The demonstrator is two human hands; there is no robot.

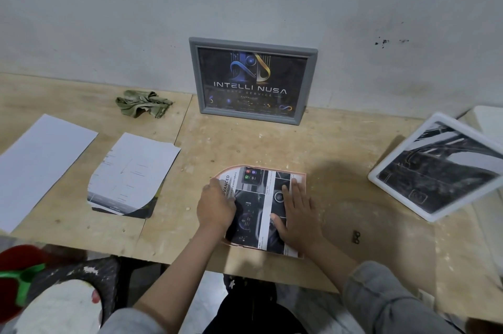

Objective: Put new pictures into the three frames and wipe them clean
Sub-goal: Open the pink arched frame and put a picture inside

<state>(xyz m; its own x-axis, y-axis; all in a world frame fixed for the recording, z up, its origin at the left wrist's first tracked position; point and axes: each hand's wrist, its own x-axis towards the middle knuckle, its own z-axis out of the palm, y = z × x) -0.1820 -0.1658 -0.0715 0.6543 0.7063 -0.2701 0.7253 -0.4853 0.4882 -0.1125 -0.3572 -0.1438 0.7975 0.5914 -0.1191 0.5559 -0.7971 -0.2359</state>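
- Head view: both hands on an arched print (pixel 261 206) lying on a pink backing (pixel 301 178), mid-table (pixel 340 148).
- Left hand (pixel 215 207): fingers curled at the print's left edge; whether they pinch it cannot be told.
- Right hand (pixel 298 211): flat, fingers spread, pressing.
- Risk: print skews off the backing if one hand slips.
- Risk: tilted white frame (pixel 438 170) may topple if the table is jolted.
- Grey frame (pixel 251 80) leans on wall; cloth (pixel 141 106) unused, wiping likely pending.

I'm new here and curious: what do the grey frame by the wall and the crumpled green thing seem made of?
The grey frame looks like matte moulded plastic or painted wood; its even colour leaves that open. The green rag looks like soft woven cloth, judging by its limp folds and frayed edge.
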